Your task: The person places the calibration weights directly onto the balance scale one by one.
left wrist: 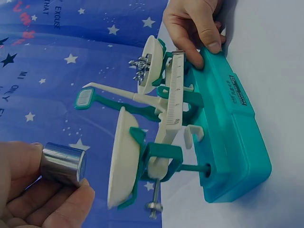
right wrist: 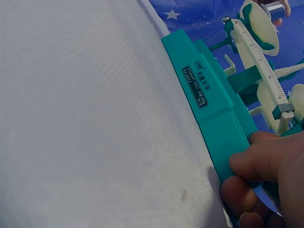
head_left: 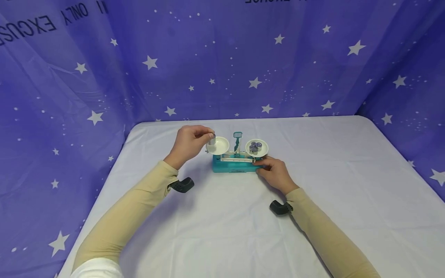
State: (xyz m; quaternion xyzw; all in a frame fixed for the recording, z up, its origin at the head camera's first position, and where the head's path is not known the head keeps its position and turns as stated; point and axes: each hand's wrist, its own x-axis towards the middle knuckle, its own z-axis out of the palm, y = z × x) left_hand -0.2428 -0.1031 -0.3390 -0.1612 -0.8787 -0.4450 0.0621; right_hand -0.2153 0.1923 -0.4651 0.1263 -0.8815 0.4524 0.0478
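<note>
A teal tray balance (head_left: pixel 231 166) with two white pans stands on the table. My left hand (head_left: pixel 189 143) pinches a shiny metal cylinder (left wrist: pixel 63 164) between thumb and fingers. That cylinder is over the edge of the left pan (head_left: pixel 220 147), and the left wrist view shows a gap between the two. On the right pan (head_left: pixel 262 153) sit several small shiny metal pieces (head_left: pixel 255 146), their exact kind too small to tell. My right hand (head_left: pixel 276 175) grips the right end of the teal base, thumb on its front side; some of its fingers are hidden behind it.
White cloth (head_left: pixel 226 231) covers the table under the balance. Behind and at both sides hangs a purple curtain (head_left: pixel 215 58) with white stars. A white graduated beam (left wrist: pixel 176 90) with a slider and a teal pointer plate (left wrist: pixel 84 98) rise between the pans.
</note>
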